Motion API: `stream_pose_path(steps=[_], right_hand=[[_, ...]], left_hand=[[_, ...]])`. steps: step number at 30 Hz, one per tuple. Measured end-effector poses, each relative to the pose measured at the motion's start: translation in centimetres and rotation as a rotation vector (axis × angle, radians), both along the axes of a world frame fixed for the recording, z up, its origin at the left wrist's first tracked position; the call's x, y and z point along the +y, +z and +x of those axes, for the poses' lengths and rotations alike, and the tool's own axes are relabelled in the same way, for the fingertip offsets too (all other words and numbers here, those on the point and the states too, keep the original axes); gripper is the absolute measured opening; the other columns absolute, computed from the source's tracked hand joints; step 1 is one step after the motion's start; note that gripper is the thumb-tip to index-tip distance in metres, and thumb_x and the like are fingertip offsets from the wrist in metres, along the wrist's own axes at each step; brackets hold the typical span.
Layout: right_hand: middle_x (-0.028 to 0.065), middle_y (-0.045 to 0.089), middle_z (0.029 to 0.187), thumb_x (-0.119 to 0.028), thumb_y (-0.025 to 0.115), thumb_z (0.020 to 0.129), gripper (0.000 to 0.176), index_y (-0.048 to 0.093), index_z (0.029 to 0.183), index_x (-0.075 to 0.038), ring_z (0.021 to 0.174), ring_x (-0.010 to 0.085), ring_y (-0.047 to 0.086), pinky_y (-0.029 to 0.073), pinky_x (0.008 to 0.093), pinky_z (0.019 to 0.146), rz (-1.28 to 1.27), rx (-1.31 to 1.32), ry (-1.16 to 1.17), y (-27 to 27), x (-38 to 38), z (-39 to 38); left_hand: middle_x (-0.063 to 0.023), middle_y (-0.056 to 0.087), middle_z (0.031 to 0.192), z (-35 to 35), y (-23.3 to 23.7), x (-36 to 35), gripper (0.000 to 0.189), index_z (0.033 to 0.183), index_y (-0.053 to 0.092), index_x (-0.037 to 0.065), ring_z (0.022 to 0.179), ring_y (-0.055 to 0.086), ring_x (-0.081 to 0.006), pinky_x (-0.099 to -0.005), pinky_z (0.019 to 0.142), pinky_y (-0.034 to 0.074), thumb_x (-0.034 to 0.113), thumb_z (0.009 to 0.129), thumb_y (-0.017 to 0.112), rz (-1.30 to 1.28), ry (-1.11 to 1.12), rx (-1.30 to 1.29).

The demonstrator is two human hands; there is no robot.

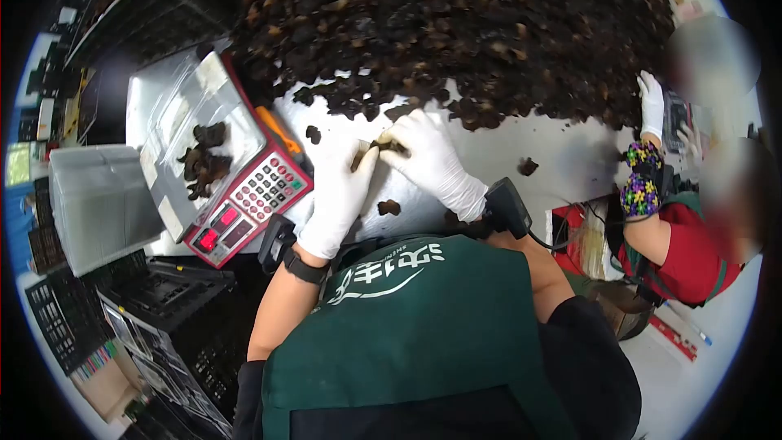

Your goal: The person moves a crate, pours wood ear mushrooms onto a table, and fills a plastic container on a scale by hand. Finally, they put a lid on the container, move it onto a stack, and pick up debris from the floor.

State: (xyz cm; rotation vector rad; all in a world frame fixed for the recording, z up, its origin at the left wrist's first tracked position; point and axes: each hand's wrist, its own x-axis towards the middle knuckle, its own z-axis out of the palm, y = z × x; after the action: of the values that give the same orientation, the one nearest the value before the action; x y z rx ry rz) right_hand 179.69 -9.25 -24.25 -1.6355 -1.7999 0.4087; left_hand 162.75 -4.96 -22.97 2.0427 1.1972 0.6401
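Note:
My left hand and my right hand, both in white gloves, meet over the near edge of the white table. Between their fingertips they pinch a small dark brown piece of wood ear mushroom, partly hidden by the fingers. Beyond my hands spreads a large heap of wood ear mushrooms. A loose piece lies close to my body, below my hands. To the left, a red digital scale carries several mushroom pieces on its pan.
An orange-handled tool lies beside the scale. A translucent plastic bin and black crates stand at the left. On the right, a co-worker in a red shirt reaches a gloved hand to the heap.

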Motion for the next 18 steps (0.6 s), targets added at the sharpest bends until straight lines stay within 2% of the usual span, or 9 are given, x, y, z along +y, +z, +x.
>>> stream_pose_path(steps=[2, 5, 6, 9, 10, 12, 13, 15, 18], right_hand=[[0.0065, 0.06, 0.089, -0.022, 0.07, 0.075, 0.02, 0.062, 0.089, -0.01, 0.09, 0.0274, 0.055, 0.046, 0.0401, 0.08, -0.057, 0.061, 0.01, -0.7, -1.7, 0.7], [0.0113, 0.06, 0.087, -0.009, 0.069, 0.078, 0.018, 0.061, 0.093, -0.003, 0.081, 0.0272, 0.06, 0.05, 0.0361, 0.072, -0.293, 0.393, -0.036, 0.0, -5.8, 1.8], [0.0111, 0.062, 0.085, -0.009, 0.069, 0.08, 0.019, 0.061, 0.096, -0.002, 0.074, 0.0206, 0.062, 0.051, 0.0329, 0.069, -0.306, 0.506, -0.091, -0.1, -7.5, 2.1], [0.0132, 0.065, 0.085, -0.013, 0.069, 0.081, 0.021, 0.063, 0.098, -0.002, 0.077, 0.0244, 0.065, 0.051, 0.0335, 0.072, -0.423, 0.687, -0.222, 0.9, -12.5, 4.8], [0.0128, 0.067, 0.084, -0.015, 0.069, 0.082, 0.022, 0.065, 0.099, -0.001, 0.076, 0.0197, 0.064, 0.05, 0.031, 0.072, -0.459, 0.584, -0.29, 1.8, -14.2, 6.3], [0.007, 0.068, 0.083, -0.017, 0.072, 0.081, 0.023, 0.067, 0.096, -0.001, 0.075, 0.0114, 0.063, 0.051, 0.0283, 0.071, -0.596, 0.535, -0.438, 3.4, -17.9, 9.5], [0.0053, 0.067, 0.08, -0.017, 0.073, 0.081, 0.023, 0.068, 0.097, -0.001, 0.073, 0.0103, 0.061, 0.051, 0.0286, 0.07, -0.522, 0.539, -0.494, 2.9, -20.0, 10.8], [0.0085, 0.066, 0.096, -0.017, 0.075, 0.079, 0.03, 0.069, 0.106, -0.004, 0.082, 0.0167, 0.063, 0.051, 0.0313, 0.078, -0.443, 0.425, -0.598, 2.2, -22.6, 13.5], [0.0081, 0.061, 0.11, -0.015, 0.074, 0.076, 0.044, 0.063, 0.119, -0.009, 0.1, 0.0264, 0.057, 0.047, 0.0385, 0.09, -0.22, 0.003, -0.727, 1.5, -21.2, 14.3]], left_hand=[[-0.0089, 0.067, 0.07, 0.7, 0.6, -1.2, 0.011, 0.092, 0.066, 0.0, 0.063, 0.064, -0.0114, -0.0277, 0.061, 0.051, 0.01, 0.088, 0.068, -0.176, -0.055, 0.03], [0.0002, 0.064, 0.07, 2.0, 1.2, -3.1, 0.012, 0.092, 0.067, -0.002, 0.065, 0.061, -0.0068, -0.0247, 0.06, 0.051, 0.01, 0.092, 0.064, -0.633, -0.121, -0.016], [-0.0013, 0.065, 0.074, 2.4, 0.5, -3.6, 0.012, 0.096, 0.067, -0.001, 0.067, 0.062, -0.0077, -0.025, 0.061, 0.052, 0.009, 0.091, 0.066, -0.531, -0.248, -0.005], [-0.0052, 0.067, 0.087, 3.9, 1.4, -4.8, 0.024, 0.107, 0.065, 0.003, 0.076, 0.065, -0.0136, -0.0278, 0.068, 0.053, 0.009, 0.084, 0.072, -0.428, -0.463, 0.02], [-0.0064, 0.067, 0.091, 4.2, 2.0, -4.9, 0.03, 0.11, 0.065, 0.004, 0.08, 0.066, -0.0161, -0.0291, 0.07, 0.053, 0.009, 0.082, 0.074, -0.422, -0.497, 0.032], [-0.0089, 0.065, 0.1, 3.2, 1.2, -4.8, 0.041, 0.115, 0.063, 0.008, 0.089, 0.064, -0.0225, -0.0339, 0.078, 0.052, 0.012, 0.077, 0.077, -0.083, -0.529, 0.136], [-0.0102, 0.065, 0.105, 2.4, 0.7, -4.7, 0.047, 0.118, 0.062, 0.01, 0.093, 0.063, -0.0256, -0.0363, 0.082, 0.052, 0.014, 0.075, 0.078, 0.089, -0.536, 0.186], [-0.0075, 0.063, 0.104, 0.8, 0.1, -4.8, 0.048, 0.117, 0.063, 0.011, 0.096, 0.06, -0.029, -0.0384, 0.086, 0.05, 0.011, 0.071, 0.077, 0.109, -0.55, 0.254], [-0.0067, 0.061, 0.1, -0.8, -0.5, -5.4, 0.04, 0.109, 0.064, 0.01, 0.092, 0.059, -0.0281, -0.0362, 0.083, 0.049, 0.005, 0.07, 0.073, 0.205, -0.588, 0.351]])
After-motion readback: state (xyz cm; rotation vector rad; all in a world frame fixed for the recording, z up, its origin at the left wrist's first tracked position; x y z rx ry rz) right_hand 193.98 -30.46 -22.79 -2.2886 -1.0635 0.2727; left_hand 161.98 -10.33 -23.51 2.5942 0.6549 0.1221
